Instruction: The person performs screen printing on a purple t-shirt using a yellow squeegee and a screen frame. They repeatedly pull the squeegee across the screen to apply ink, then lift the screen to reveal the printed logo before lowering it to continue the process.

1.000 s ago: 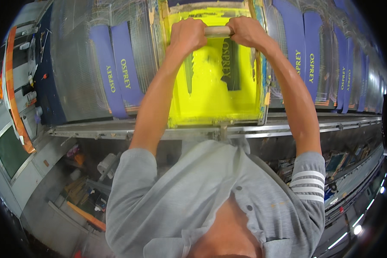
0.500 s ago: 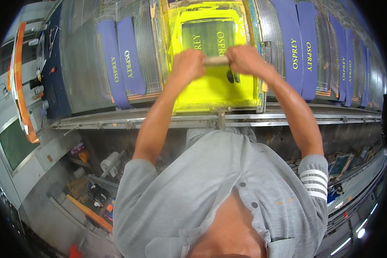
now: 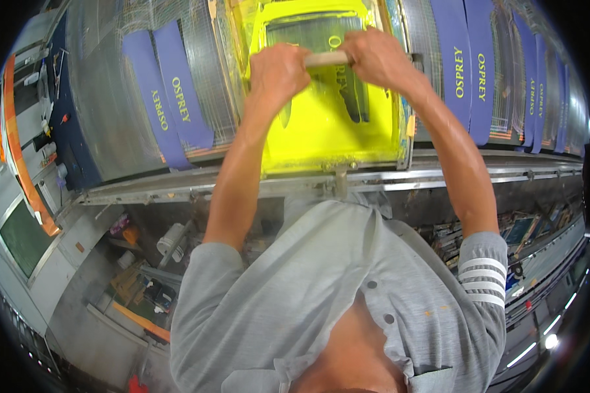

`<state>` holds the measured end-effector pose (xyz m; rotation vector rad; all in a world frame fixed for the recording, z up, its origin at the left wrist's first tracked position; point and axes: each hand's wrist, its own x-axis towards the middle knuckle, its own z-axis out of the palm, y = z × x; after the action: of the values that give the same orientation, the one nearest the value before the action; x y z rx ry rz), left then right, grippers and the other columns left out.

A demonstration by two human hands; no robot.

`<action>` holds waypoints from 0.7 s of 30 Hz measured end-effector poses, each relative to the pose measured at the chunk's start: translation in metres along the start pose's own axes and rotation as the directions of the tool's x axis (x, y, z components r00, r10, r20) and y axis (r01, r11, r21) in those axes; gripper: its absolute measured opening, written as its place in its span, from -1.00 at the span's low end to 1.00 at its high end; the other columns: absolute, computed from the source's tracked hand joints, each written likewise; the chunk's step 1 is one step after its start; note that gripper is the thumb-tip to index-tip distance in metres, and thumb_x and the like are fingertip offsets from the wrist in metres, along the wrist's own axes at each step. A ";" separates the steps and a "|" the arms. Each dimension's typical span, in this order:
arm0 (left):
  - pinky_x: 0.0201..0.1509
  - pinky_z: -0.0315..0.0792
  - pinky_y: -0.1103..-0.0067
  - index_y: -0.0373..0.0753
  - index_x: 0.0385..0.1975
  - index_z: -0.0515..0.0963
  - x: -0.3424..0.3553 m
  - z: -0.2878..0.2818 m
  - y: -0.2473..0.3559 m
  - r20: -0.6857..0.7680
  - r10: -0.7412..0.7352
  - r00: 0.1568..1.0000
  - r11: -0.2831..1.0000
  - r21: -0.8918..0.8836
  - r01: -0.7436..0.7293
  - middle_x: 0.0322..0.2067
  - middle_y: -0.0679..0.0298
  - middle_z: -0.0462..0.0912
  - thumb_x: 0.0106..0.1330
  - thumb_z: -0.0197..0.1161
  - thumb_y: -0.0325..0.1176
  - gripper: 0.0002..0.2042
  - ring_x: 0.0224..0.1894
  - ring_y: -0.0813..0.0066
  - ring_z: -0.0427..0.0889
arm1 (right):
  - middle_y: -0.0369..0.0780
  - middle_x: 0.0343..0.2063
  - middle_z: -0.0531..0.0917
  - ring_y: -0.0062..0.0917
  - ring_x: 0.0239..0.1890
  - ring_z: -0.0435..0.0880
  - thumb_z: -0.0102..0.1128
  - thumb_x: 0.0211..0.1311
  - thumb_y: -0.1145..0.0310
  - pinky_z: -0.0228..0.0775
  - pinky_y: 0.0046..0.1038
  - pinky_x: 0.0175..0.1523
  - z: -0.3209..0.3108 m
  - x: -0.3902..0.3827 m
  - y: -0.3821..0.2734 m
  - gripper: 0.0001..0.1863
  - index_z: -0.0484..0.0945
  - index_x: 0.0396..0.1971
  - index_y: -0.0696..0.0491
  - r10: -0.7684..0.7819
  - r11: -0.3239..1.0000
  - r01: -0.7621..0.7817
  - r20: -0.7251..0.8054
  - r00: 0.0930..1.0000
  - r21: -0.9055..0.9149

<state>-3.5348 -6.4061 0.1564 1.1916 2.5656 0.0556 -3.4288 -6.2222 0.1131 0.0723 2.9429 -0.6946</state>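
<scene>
Both my fists are closed around the pale handle of a squeegee [image 3: 328,59], my left hand [image 3: 278,72] at one end and my right hand [image 3: 379,57] at the other. It stands across a printing screen [image 3: 405,134], toward the far part of its mesh. Bright yellow ink [image 3: 331,147] coats the near part thickly. Dark thinner streaks show in the ink just below my right hand. Beyond the handle a darker patch of mesh with lettering shows. The squeegee's blade is hidden by my hands and the ink.
Blue fabric strips [image 3: 156,98] with yellow lettering lie in a pair on the long table to the left. More blue strips [image 3: 455,62] lie to the right. A metal rail [image 3: 439,175] runs along the table's near edge. A white bucket [image 3: 171,241] sits low at left.
My two hands have pushed the squeegee farther from my body across the screen. The dark streaks in the ink below my right hand have grown longer. My grip is the same.
</scene>
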 end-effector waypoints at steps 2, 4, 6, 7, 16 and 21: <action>-0.39 0.56 0.29 0.01 -0.22 0.76 -0.045 0.018 0.011 -0.060 0.047 0.997 0.999 -0.020 -0.048 -0.53 0.11 0.70 0.05 0.27 -0.47 -0.70 -0.47 0.09 0.71 | -0.20 -0.41 0.61 -0.22 -0.27 0.66 0.20 0.04 0.54 0.48 -0.10 0.11 0.016 -0.043 -0.019 -0.84 0.67 -0.37 0.00 -0.052 0.999 0.053 -0.016 0.998 0.013; -0.37 0.57 0.27 0.01 -0.23 0.76 -0.085 0.026 0.021 -0.079 0.045 0.996 0.997 -0.065 -0.050 -0.50 0.09 0.71 0.00 0.27 -0.48 -0.67 -0.46 0.07 0.71 | -0.20 -0.40 0.60 -0.22 -0.25 0.66 0.21 0.00 0.55 0.45 -0.08 0.16 0.027 -0.077 -0.042 -0.82 0.67 -0.37 0.00 -0.038 0.997 0.038 -0.006 0.999 0.067; -0.36 0.56 0.27 0.00 -0.25 0.76 -0.111 0.032 0.026 -0.104 0.039 0.994 0.990 -0.129 -0.053 -0.47 0.04 0.71 -0.02 0.25 -0.47 -0.68 -0.44 0.04 0.71 | -0.21 -0.39 0.60 -0.24 -0.23 0.66 0.22 -0.04 0.56 0.45 -0.08 0.15 0.035 -0.099 -0.057 -0.80 0.66 -0.37 0.00 -0.074 0.994 0.075 -0.016 0.997 0.073; -0.35 0.56 0.26 0.00 -0.25 0.77 -0.111 0.030 0.024 -0.049 0.032 0.998 0.994 -0.107 -0.037 -0.47 0.04 0.70 -0.02 0.25 -0.47 -0.68 -0.43 0.03 0.70 | -0.21 -0.39 0.60 -0.24 -0.22 0.66 0.22 -0.06 0.57 0.45 -0.08 0.14 0.034 -0.102 -0.061 -0.79 0.66 -0.37 0.01 -0.091 0.993 0.093 -0.023 0.996 0.074; -0.16 0.57 0.26 -0.05 -0.28 0.75 0.052 -0.037 -0.017 0.063 -0.021 0.998 0.999 0.027 0.019 -0.42 0.07 0.72 0.02 0.25 -0.35 -0.75 -0.33 0.04 0.72 | -0.11 -0.46 0.70 -0.18 -0.34 0.72 0.14 -0.03 0.46 0.56 -0.15 -0.24 -0.044 0.056 0.018 -0.83 0.66 -0.41 0.03 -0.016 0.999 0.010 0.145 0.989 0.045; -0.13 0.56 0.21 -0.01 -0.24 0.75 0.111 -0.045 -0.037 0.072 -0.005 0.997 0.995 0.102 -0.003 -0.40 0.04 0.72 0.00 0.21 -0.35 -0.70 -0.29 0.03 0.72 | 0.05 -0.60 0.63 0.02 -0.48 0.63 0.21 -0.22 0.34 0.45 -0.08 -0.38 -0.054 0.106 0.055 -0.81 0.64 -0.59 0.13 -0.097 0.994 0.097 -0.006 0.995 0.057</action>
<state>-3.6429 -6.3428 0.1634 1.2056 2.5327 -0.1179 -3.5357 -6.1463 0.1238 -0.0645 2.9462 -0.7930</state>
